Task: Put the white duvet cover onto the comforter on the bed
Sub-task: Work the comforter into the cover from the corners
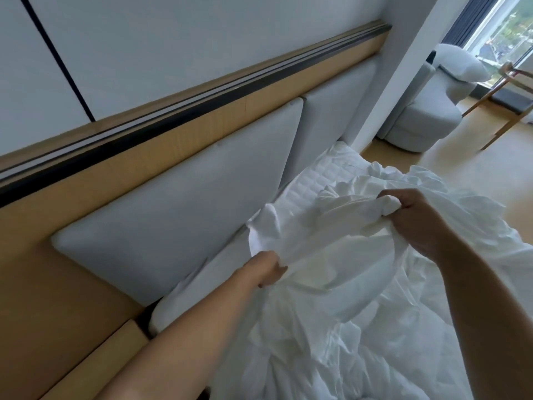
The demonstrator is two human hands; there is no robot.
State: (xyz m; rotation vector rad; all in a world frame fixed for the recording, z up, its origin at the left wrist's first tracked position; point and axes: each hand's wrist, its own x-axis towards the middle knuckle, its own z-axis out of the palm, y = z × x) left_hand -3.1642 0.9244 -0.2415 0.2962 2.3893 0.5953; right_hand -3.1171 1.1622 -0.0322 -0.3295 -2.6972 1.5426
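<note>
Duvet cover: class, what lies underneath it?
Quilted mattress surface shows past the duvet cover, near the headboard. Whatever lies beneath the crumpled fabric cannot be seen.

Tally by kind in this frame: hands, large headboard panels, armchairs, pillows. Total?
Hands: 2, left hand and right hand, both gripping the white duvet cover
Headboard panels: 2, near panel, far panel
Armchair: 1
Pillow: 1
Total: 6

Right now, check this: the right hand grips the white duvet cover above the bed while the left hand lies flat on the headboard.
The head view shows the left hand also gripping the white duvet cover, not flat on the headboard. The right hand does grip it above the bed.
</note>
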